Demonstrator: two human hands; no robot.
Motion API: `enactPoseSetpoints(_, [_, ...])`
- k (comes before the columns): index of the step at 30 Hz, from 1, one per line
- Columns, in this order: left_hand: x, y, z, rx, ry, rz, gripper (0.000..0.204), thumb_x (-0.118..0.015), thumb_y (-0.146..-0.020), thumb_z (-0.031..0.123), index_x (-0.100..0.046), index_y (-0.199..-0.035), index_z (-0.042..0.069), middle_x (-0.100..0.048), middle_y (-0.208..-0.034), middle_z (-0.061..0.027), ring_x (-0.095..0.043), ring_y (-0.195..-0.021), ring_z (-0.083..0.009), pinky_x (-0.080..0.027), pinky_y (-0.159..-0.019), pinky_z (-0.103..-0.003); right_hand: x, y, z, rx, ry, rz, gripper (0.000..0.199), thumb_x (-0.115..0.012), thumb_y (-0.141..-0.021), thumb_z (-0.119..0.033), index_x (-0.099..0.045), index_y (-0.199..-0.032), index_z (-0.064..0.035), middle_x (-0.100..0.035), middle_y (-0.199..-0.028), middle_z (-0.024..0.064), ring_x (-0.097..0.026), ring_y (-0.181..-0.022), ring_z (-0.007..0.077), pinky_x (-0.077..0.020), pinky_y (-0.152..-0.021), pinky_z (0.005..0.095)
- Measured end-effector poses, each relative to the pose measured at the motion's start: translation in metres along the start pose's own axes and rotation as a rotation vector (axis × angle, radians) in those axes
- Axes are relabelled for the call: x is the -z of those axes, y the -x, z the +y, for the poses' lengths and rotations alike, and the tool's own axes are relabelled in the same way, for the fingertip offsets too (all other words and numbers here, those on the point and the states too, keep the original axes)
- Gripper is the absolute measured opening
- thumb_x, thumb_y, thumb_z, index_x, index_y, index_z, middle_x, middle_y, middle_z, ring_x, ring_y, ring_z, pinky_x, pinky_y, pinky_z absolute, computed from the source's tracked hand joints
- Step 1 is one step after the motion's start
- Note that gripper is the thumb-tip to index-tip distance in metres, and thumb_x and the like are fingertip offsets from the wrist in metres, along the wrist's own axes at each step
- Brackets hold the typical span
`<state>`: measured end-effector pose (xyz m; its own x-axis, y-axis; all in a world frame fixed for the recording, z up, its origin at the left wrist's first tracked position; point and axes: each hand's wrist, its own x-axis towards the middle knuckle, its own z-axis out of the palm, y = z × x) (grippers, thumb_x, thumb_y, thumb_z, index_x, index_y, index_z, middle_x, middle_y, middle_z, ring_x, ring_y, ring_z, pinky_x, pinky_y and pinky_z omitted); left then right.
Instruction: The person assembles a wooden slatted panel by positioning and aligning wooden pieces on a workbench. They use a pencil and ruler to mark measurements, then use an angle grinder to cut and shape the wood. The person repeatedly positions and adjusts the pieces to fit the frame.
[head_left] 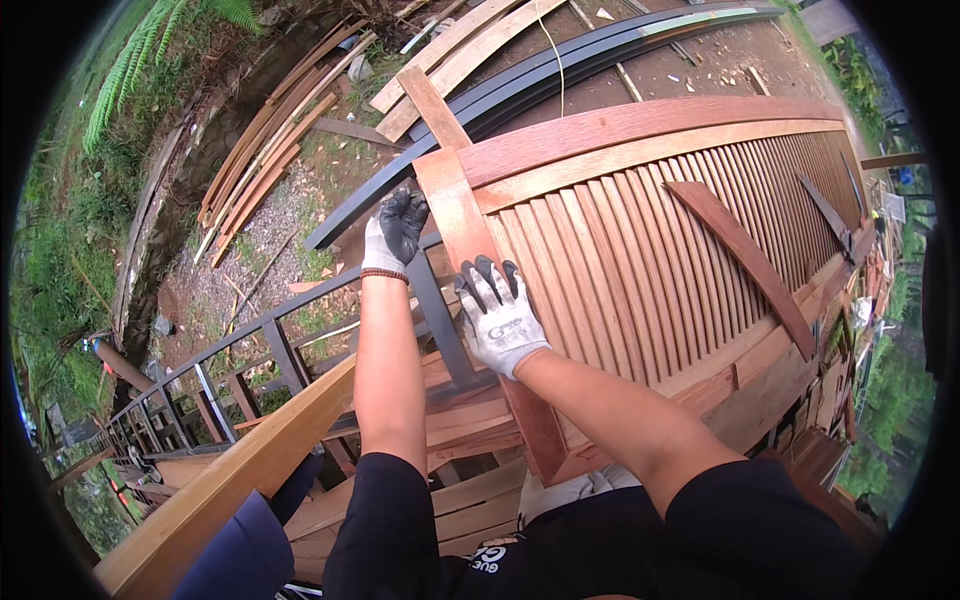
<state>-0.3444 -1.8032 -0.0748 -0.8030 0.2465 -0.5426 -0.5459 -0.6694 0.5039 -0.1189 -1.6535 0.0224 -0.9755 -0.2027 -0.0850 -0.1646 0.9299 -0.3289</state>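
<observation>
A large reddish wooden louvered panel (690,230) with many thin slats lies in front of me. My left hand (395,232), in a grey and black glove, grips the left edge of the panel's end rail (455,205) near its top corner. My right hand (498,318), gloved the same way, presses flat on that rail lower down, fingers spread over the first slats. A dark metal bar (440,315) runs under the rail between my hands.
A loose curved wood strip (740,260) rests across the slats. Black curved metal strips (560,70) and wooden planks (270,140) lie on the ground beyond. A metal railing (230,370) and a thick wooden beam (230,480) run at lower left.
</observation>
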Motion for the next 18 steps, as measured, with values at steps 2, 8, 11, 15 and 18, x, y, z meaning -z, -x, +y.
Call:
enactPoseSetpoints(2, [0.023, -0.003, 0.010, 0.015, 0.016, -0.110, 0.017, -0.056, -0.101, 0.008, -0.062, -0.113, -0.003, -0.072, -0.111, -0.0175, -0.073, -0.099, -0.0262, -0.064, -0.091, -0.037, 0.005, -0.004, -0.006, 0.009, -0.013, -0.021, 0.066, -0.053, -0.096, -0.031, -0.038, -0.155, -0.0058, -0.027, -0.165, 0.0186, -0.017, -0.155, 0.0384, -0.0089, -0.124, 0.0623])
enactPoseSetpoints(8, [-0.003, 0.010, 0.005, 0.013, -0.088, -0.126, 0.014, -0.067, -0.096, 0.008, -0.065, -0.110, 0.004, -0.073, -0.102, -0.0091, -0.073, -0.093, -0.0209, -0.062, -0.089, -0.033, -0.001, 0.000, 0.001, -0.006, -0.051, -0.070, 0.054, -0.041, -0.101, -0.030, -0.047, -0.150, -0.0083, -0.024, -0.168, 0.0166, -0.013, -0.157, 0.0377, -0.0083, -0.122, 0.0666])
enactPoseSetpoints(11, [-0.002, 0.008, 0.006, 0.023, -0.048, -0.132, 0.016, -0.067, -0.096, 0.008, -0.065, -0.112, 0.004, -0.073, -0.103, -0.0092, -0.072, -0.094, -0.0202, -0.062, -0.089, -0.033, -0.002, -0.001, -0.001, -0.004, -0.067, -0.064, 0.052, -0.041, -0.101, -0.029, -0.050, -0.149, -0.0082, -0.025, -0.168, 0.0165, -0.014, -0.157, 0.0379, -0.0086, -0.122, 0.0668])
enactPoseSetpoints(15, [0.027, -0.005, 0.014, 0.000, 0.024, -0.229, 0.023, -0.059, -0.099, 0.006, -0.062, -0.120, -0.002, -0.072, -0.112, -0.0150, -0.071, -0.103, -0.0234, -0.060, -0.096, -0.035, 0.001, -0.002, -0.005, 0.019, -0.055, -0.045, 0.052, -0.041, -0.101, -0.029, -0.050, -0.148, -0.0078, -0.025, -0.168, 0.0164, -0.014, -0.157, 0.0381, -0.0100, -0.122, 0.0672])
enactPoseSetpoints(18, [0.021, -0.012, 0.005, 0.009, 0.032, -0.186, 0.018, -0.062, -0.098, 0.006, -0.063, -0.115, 0.001, -0.072, -0.106, -0.0116, -0.072, -0.099, -0.0240, -0.062, -0.093, -0.035, -0.003, 0.000, 0.000, 0.006, -0.062, -0.005, 0.053, -0.041, -0.102, -0.029, -0.048, -0.149, -0.0077, -0.024, -0.168, 0.0165, -0.015, -0.157, 0.0383, -0.0104, -0.122, 0.0668])
